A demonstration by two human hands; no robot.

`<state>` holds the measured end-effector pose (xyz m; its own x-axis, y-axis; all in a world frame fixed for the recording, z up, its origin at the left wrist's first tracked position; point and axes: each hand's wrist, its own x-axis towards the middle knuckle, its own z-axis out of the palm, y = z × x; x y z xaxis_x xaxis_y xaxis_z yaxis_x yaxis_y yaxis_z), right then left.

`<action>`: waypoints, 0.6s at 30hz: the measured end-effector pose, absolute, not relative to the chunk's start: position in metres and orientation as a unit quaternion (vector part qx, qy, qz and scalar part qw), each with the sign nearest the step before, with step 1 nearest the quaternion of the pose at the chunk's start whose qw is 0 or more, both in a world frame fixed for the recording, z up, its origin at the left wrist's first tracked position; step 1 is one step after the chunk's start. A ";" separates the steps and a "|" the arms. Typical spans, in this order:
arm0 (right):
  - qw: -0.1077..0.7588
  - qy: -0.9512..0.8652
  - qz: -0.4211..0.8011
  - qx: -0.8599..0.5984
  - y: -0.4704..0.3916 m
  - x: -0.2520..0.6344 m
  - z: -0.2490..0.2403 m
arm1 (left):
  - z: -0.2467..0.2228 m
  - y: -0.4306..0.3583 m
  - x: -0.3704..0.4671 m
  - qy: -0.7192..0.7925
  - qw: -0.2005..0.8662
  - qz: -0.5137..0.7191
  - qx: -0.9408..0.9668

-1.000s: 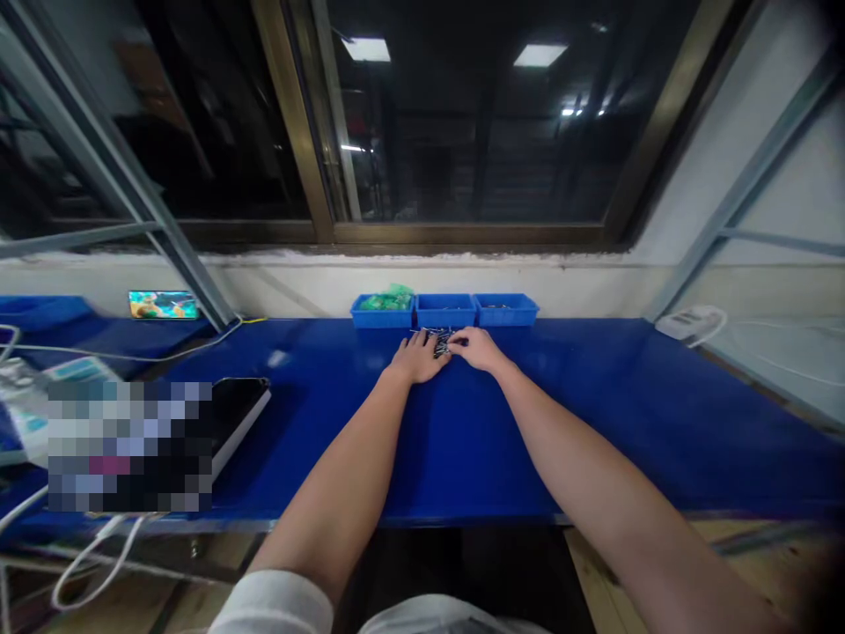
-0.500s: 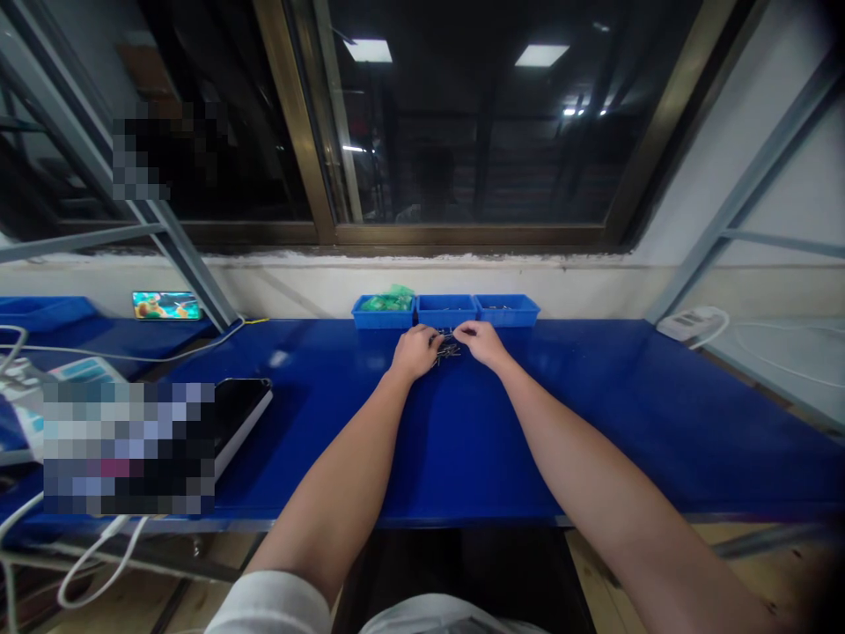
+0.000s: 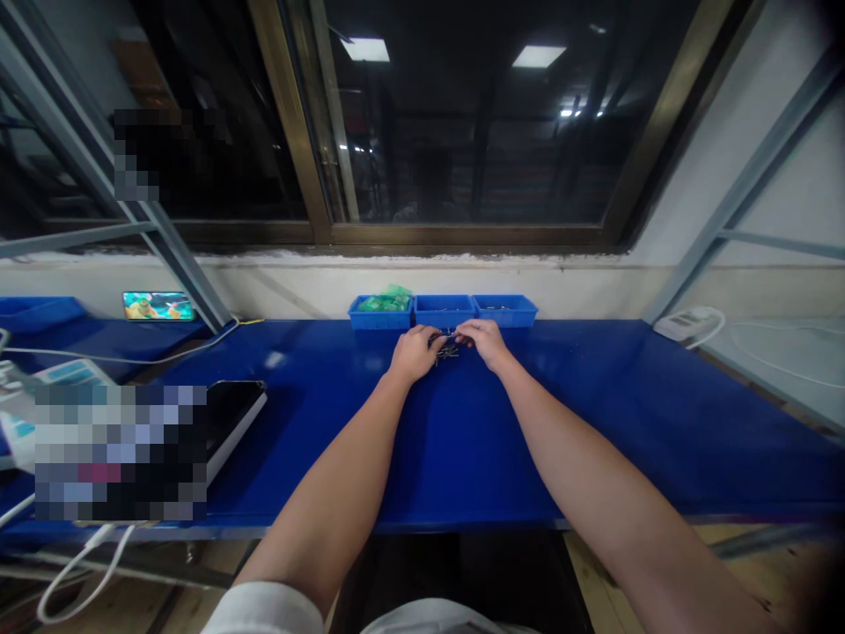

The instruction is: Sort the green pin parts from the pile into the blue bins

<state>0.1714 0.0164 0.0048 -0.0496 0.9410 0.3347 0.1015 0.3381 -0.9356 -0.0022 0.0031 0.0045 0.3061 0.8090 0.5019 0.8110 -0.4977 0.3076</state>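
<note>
My left hand (image 3: 414, 353) is closed, thumb and fingers brought together beside a small pile of thin metal pieces (image 3: 448, 353) that look like screws or pins. Opposite it, my right hand (image 3: 485, 343) is closed in a pinch, its fingertips close to the left ones. A thin shiny piece shows between the two sets of fingertips; which hand grips it is too small to tell. The pile lies on the blue table (image 3: 462, 440), partly hidden by the left thumb. Just behind the hands stand three blue bins.
The left bin (image 3: 356, 320) holds green plastic bags (image 3: 386, 301); the middle bin (image 3: 444, 315) and right bin (image 3: 508, 316) hold small metal pieces. A phone (image 3: 158, 305) showing a picture, a dark-screened device (image 3: 236, 396) and cables are at left. A white power strip (image 3: 683, 323) lies at right.
My right hand's fingers have curled in slightly at the pile, and the left hand has barely moved. The view has shifted a little.
</note>
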 end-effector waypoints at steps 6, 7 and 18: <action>0.594 -0.549 0.308 -0.501 0.027 0.182 -0.004 | 0.002 0.005 -0.003 -0.562 0.003 -0.336 -0.756; 0.599 -0.541 0.292 -0.513 0.029 0.184 -0.005 | 0.002 0.006 -0.004 -0.569 0.003 -0.336 -0.750; 0.630 -0.514 0.283 -0.509 0.037 0.200 -0.003 | -0.001 0.009 -0.007 -0.594 -0.020 -0.306 -0.744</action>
